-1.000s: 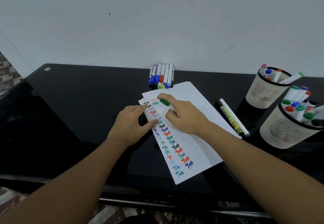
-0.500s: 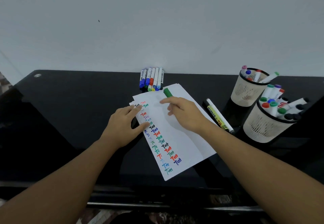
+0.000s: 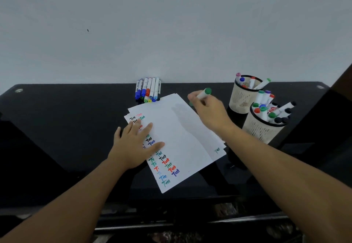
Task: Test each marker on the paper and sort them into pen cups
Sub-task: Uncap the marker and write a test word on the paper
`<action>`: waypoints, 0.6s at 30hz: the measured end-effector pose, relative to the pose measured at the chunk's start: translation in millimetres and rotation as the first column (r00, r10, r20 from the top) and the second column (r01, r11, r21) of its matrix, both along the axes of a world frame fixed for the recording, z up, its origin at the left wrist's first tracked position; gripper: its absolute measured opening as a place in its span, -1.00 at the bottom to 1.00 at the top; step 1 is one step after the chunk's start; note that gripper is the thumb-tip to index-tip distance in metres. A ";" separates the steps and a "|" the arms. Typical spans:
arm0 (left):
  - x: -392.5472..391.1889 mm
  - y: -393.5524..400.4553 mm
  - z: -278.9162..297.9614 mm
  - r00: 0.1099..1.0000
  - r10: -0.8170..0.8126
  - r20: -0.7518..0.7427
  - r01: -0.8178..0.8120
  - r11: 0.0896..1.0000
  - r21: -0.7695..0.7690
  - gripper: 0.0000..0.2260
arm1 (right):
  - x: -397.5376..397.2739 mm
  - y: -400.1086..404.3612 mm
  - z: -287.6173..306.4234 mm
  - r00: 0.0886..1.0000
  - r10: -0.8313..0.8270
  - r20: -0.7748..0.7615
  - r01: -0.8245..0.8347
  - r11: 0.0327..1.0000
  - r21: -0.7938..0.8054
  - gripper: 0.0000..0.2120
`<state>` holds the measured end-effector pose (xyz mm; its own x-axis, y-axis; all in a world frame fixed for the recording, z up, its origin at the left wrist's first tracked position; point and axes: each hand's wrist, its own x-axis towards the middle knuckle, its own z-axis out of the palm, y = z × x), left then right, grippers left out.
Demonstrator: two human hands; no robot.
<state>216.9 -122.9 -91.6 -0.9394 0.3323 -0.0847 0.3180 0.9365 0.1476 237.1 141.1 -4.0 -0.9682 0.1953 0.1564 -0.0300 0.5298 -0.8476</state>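
Observation:
White paper sheets (image 3: 181, 134) lie fanned on the black table, with a column of coloured "Test" marks down the left side. My left hand (image 3: 135, 143) rests flat on that column, fingers spread. My right hand (image 3: 207, 109) is raised past the paper's far right corner and grips a white marker with a green cap (image 3: 204, 92). Two cream mesh pen cups stand at the right: the far cup (image 3: 241, 98) and the near cup (image 3: 262, 128), both full of markers. Several more markers (image 3: 148, 90) lie in a row against the wall.
The black glossy table (image 3: 66, 128) ends at a white wall behind. A dark object (image 3: 323, 119) stands at the far right beside the cups. The table's front edge runs below my forearms.
My right hand has lifted the green-capped marker off the paper and carried it right, toward the cups. My left hand has flattened on the sheet. The head view has shifted.

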 end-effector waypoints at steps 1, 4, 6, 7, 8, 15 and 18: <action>0.7 0.3 -0.6 1.000 -0.001 0.006 0.001 1.000 -0.001 -0.07 | 0.9 6.1 6.3 0.998 -0.035 -0.047 0.039 0.997 0.068 -0.73; 1.4 0.0 -0.7 1.000 0.006 0.011 -0.006 1.000 -0.003 -0.07 | -3.0 29.3 27.5 0.979 -0.102 -0.179 0.136 0.972 0.193 -0.78; 0.3 -0.2 -0.4 1.000 0.012 0.012 -0.012 1.000 0.002 -0.06 | -4.7 47.5 46.4 0.956 -0.153 -0.251 0.218 0.941 0.258 -0.76; -0.3 -0.4 -0.1 1.000 0.014 0.012 -0.014 1.000 0.005 -0.06 | -5.4 57.5 56.3 0.944 -0.183 -0.276 0.261 0.923 0.282 -0.74; -0.9 -0.5 0.1 1.000 0.016 0.014 -0.017 1.000 0.007 -0.06 | -5.8 67.9 65.7 0.933 -0.215 -0.289 0.301 0.906 0.298 -0.73; -0.2 0.8 -1.6 1.000 0.029 0.007 -0.029 0.999 0.043 -0.03 | -13.0 138.2 86.0 0.886 -0.406 -0.226 0.462 0.815 0.348 -0.68; -0.8 2.2 -2.0 1.000 0.030 0.002 -0.030 0.999 0.043 -0.03 | -12.3 151.7 80.4 0.888 -0.427 -0.169 0.459 0.805 0.377 -0.70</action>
